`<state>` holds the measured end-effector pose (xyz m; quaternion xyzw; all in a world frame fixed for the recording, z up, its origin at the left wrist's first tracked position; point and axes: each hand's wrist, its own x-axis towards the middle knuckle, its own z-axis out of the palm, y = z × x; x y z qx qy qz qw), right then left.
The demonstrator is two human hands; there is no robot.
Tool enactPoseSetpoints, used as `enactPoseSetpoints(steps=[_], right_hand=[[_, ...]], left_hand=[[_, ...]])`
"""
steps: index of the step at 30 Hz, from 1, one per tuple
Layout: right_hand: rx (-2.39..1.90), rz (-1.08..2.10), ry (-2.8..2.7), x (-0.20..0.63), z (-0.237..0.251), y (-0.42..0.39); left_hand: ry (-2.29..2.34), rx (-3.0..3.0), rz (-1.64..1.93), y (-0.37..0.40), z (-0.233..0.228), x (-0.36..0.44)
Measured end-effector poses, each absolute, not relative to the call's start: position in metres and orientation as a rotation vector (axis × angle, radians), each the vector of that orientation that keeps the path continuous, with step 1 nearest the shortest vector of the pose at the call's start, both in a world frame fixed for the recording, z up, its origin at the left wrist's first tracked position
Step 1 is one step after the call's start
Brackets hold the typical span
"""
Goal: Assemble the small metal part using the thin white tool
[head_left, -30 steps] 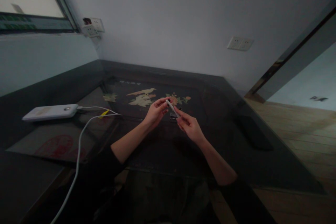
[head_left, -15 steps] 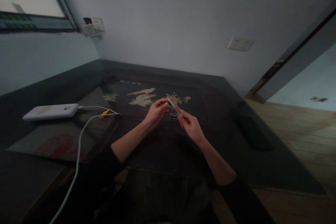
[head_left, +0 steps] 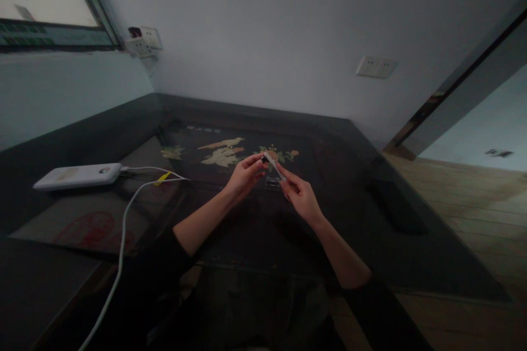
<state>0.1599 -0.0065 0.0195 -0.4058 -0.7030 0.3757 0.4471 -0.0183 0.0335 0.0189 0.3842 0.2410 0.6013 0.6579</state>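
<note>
Above the dark table [head_left: 370, 175], both hands pinched a small white stick [head_left: 275, 166]: left hand [head_left: 245, 174] at its far end, right hand [head_left: 300, 197] at its near end. The work on the stick seemed midway; a next move would need a steady, gentle grip.

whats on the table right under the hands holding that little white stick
Under the left hand and right hand, which hold the thin white stick, lies the dark glass-topped table with a pale bird-and-flower inlay and a small metallic object, partly hidden.
</note>
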Motion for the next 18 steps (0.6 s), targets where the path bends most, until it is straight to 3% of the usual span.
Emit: enactPoseSetpoints(steps=[8, 18], right_hand=[[-0.929, 1.087, -1.723, 0.1554, 0.0206, -0.011], [-1.004, 0.946, -1.74, 0.1593, 0.0151, -0.0032]], left_hand=[[0.54, 0.859, 1.37, 0.0351, 0.0176, -0.0194], [0.573, 0.835, 1.36, 0.035, 0.0176, -0.018]])
